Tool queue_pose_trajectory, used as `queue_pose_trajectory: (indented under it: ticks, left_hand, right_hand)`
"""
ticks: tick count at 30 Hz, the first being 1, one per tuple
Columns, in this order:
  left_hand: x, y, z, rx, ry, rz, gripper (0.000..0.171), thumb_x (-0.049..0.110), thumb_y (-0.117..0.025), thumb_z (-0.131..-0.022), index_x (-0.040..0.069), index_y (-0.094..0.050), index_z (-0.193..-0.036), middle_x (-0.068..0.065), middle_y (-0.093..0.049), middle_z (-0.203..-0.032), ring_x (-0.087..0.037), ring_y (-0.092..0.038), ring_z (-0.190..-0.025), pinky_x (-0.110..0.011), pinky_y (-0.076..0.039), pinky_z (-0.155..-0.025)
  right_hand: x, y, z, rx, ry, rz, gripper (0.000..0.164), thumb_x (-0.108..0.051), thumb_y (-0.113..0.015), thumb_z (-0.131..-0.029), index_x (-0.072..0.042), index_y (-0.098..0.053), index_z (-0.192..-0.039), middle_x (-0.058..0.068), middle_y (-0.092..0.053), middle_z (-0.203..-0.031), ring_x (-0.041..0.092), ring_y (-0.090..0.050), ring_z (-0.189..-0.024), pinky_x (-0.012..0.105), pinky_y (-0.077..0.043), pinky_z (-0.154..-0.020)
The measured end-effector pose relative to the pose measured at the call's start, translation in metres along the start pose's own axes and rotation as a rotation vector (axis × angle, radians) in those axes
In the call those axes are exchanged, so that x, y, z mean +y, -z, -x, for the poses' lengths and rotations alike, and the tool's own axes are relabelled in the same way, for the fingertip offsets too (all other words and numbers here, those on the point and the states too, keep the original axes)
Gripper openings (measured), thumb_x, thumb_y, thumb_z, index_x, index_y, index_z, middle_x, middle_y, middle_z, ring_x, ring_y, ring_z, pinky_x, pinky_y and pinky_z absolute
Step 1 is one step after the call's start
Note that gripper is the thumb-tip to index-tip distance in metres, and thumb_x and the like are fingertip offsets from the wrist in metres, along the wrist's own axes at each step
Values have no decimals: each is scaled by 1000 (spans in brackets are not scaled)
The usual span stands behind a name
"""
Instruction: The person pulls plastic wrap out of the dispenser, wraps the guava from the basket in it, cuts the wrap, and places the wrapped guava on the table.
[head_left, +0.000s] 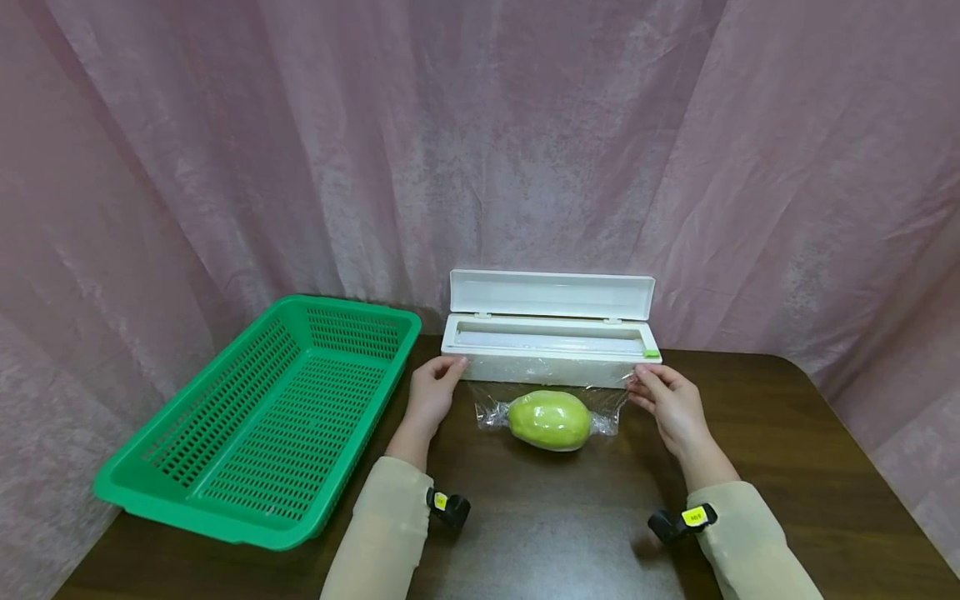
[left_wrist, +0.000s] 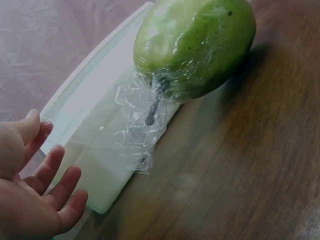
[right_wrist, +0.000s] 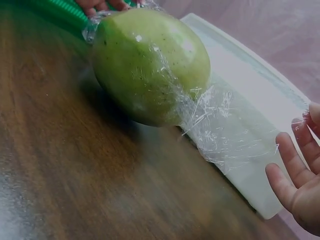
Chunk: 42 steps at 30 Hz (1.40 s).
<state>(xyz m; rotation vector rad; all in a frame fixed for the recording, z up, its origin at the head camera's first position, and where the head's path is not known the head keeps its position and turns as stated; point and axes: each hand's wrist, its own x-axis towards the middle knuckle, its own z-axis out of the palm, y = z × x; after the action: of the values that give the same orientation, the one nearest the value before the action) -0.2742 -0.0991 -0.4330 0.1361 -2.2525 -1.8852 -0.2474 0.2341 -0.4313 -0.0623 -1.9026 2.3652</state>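
A large oval green fruit [head_left: 550, 420] lies on its side, wrapped in clear cling film [head_left: 492, 414] that is gathered at both ends. In the left wrist view its dark stem [left_wrist: 157, 102] shows through the wrap. Behind it stands a white cling film dispenser [head_left: 551, 371] with the lid raised and a roll inside. My left hand [head_left: 433, 390] pinches film between thumb and forefinger at the dispenser's front left corner. At the front right corner my right hand [head_left: 670, 406] pinches the film likewise, the other fingers spread. Film stretches from the dispenser toward the fruit.
A green plastic basket [head_left: 300, 529] with slotted sides stands to the left on the brown wooden table [head_left: 555, 533]. Pink curtains [head_left: 525, 133] hang behind. A small green slider [head_left: 651, 354] sits at the dispenser's right end.
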Motion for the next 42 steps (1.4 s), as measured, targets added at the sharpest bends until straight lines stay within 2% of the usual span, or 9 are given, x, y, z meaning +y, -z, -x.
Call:
queue_pose_trajectory:
  ticks: [7, 14, 19, 26, 32, 37, 42]
  left_hand:
    - [1, 2, 3, -38, 50, 5, 27, 27, -64, -91, 2, -69, -99, -3, -59, -88, -16, -50, -77, -26, -43, -68]
    - [-3, 4, 7, -78, 99, 14, 27, 29, -62, -92, 4, -68, -99, -4, -60, -94, -33, -55, -93, -33, -47, -76]
    - [-5, 5, 10, -83, 111, 43, 26, 27, -61, -93, 3, -67, -99, -14, -64, -96, -36, -55, -99, -40, -49, -82]
    - [-10, 8, 15, -81, 131, 103, 27, 26, -61, -93, 0, -66, -99, -14, -66, -96, -33, -57, -99, -38, -52, -82]
    - [-16, 8, 17, -108, 139, 118, 28, 27, -61, -93, 1, -66, -102, -16, -66, -106, -24, -60, -98, -36, -53, -83]
    - [-18, 7, 18, -135, 147, 131, 29, 27, -61, -93, 1, -66, -104, -16, -65, -109, -24, -61, -101, -37, -53, -86]
    - [-22, 8, 19, -150, 160, 196, 29, 24, -60, -94, -1, -64, -106, -20, -63, -115, -16, -62, -96, -41, -52, -90]
  right_hand:
    - [-2, 2, 10, -33, 13, 14, 7, -19, -60, -93, -17, -65, -89, -8, -70, -82, 5, -67, -81, 22, -55, -75]
    - [0, 6, 18, -75, 28, -1, 8, -18, -58, -94, -17, -65, -91, -8, -70, -87, 5, -68, -86, 22, -55, -78]
    - [2, 8, 22, -82, 4, 40, 10, -22, -57, -95, -16, -65, -96, -8, -71, -91, 4, -67, -89, 21, -53, -81]
    - [4, 8, 29, -95, 13, 43, 11, -23, -58, -95, -15, -66, -96, -9, -71, -91, 5, -67, -89, 21, -53, -82]
    - [5, 10, 31, -113, 48, 14, 12, -21, -57, -95, -13, -66, -97, -8, -72, -91, 5, -68, -90, 21, -53, -84]
    - [7, 13, 30, -140, 62, 0, 13, -19, -55, -96, -14, -66, -98, -7, -72, -94, 5, -67, -92, 21, -52, -85]
    - [8, 15, 29, -158, 79, -18, 13, -18, -53, -97, -14, -66, -98, -6, -72, -95, 6, -68, -93, 21, -52, -85]
